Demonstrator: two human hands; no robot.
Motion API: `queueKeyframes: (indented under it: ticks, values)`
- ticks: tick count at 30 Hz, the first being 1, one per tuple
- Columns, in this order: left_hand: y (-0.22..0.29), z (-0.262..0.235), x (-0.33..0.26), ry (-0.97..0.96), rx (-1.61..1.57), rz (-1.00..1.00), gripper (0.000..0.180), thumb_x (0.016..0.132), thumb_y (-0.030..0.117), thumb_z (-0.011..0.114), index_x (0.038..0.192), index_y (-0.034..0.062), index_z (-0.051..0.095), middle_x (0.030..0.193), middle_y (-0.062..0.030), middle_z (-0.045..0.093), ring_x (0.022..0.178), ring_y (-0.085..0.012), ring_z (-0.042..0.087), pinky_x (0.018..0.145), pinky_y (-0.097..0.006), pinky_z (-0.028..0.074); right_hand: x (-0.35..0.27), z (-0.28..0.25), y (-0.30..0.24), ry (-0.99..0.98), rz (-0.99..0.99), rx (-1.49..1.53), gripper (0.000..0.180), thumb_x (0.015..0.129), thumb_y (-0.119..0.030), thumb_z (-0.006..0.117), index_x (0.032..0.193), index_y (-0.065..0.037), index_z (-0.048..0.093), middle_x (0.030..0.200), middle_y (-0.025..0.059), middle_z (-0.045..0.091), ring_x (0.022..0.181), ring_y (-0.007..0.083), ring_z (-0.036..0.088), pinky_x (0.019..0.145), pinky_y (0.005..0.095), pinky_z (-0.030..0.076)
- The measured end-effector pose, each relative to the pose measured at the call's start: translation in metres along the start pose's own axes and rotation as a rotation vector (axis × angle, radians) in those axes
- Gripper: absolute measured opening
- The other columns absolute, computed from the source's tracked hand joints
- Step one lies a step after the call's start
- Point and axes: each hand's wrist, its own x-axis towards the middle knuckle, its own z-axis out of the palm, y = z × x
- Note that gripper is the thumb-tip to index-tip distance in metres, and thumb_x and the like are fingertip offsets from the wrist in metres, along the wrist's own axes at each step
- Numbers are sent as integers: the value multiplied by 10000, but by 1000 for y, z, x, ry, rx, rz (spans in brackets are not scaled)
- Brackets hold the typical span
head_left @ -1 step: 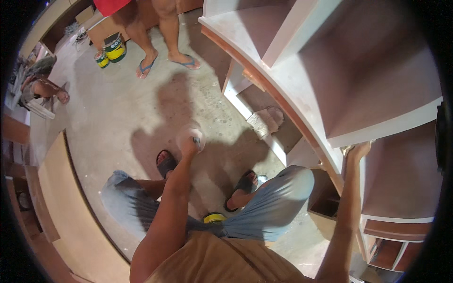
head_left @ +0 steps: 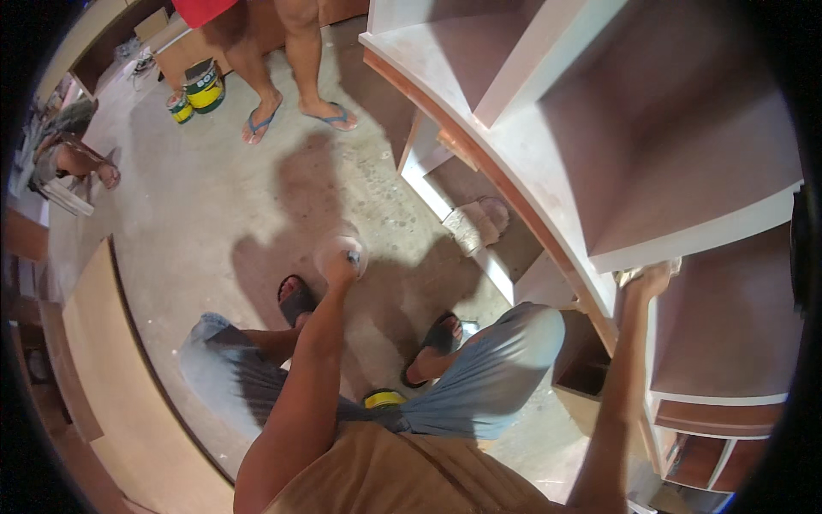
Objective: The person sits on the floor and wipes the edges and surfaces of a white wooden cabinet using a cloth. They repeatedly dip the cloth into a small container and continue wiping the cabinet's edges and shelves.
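Frame right, my right hand (head_left: 653,279) clasps a pale pad (head_left: 631,276); slipping could scuff the shelf edge (head_left: 706,236). Centre, I can't tell whether my left hand (head_left: 342,271) grips anything.

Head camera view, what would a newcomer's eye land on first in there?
Probably the large, curved white shelf unit with a reddish-brown edge strip, filling the right side, where the person's bare right hand is at a shelf's edge. Next, perhaps, the bare left hand at a pale round container near the centre. The bright red garment on another person, upper left, stands out too.
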Motion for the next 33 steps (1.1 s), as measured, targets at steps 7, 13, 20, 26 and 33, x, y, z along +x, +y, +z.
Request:
queueKeyframes:
  ticks: [7, 13, 20, 26, 33]
  values:
    - [2, 36, 20, 180, -355, -363, 368, 893, 208, 581, 1203, 22, 654, 1081, -251, 684, 1020, -435, 647, 891, -481, 491, -171, 53, -106, -401, -1541, -492, 320, 966, -266, 612, 1111, 16, 658, 1071, 115, 639, 1015, 250, 609, 906, 387, 515]
    - [-5, 43, 15, 218, -462, -417, 373, 887, 203, 600, 1188, -8, 663, 1059, -276, 683, 996, -450, 652, 886, -485, 494, -233, 148, -37, -1240, -1541, -1384, 529, 873, -129, 582, 1399, -160, 532, 1587, 87, 308, 1369, 400, 375, 1121, 525, 341]
    - [9, 17, -1, 320, -555, -502, 441, 877, 282, 648, 1197, -22, 657, 1099, -282, 678, 1034, -440, 648, 916, -472, 485, -223, 99, -67, -1329, -1336, -1631, 500, 862, -83, 529, 1362, -104, 552, 1544, 114, 364, 1210, 373, 512, 1033, 481, 442]
    - [20, 0, 30, 350, -695, -721, 360, 894, 215, 618, 1175, -7, 656, 1104, -246, 684, 1066, -419, 637, 909, -464, 479, -336, 320, -49, -1365, -1854, -1034, 404, 890, -142, 509, 1267, -39, 612, 1464, 94, 455, 1109, 299, 542, 953, 413, 463]
    - [44, 16, 40, 442, -771, -767, 323, 896, 229, 640, 1106, -13, 673, 1047, -228, 699, 987, -396, 661, 868, -459, 487, -377, 526, 42, -953, -2247, -1334, 524, 985, -216, 454, 1471, -24, 420, 1626, 58, 226, 1451, 285, 303, 1099, 415, 373]
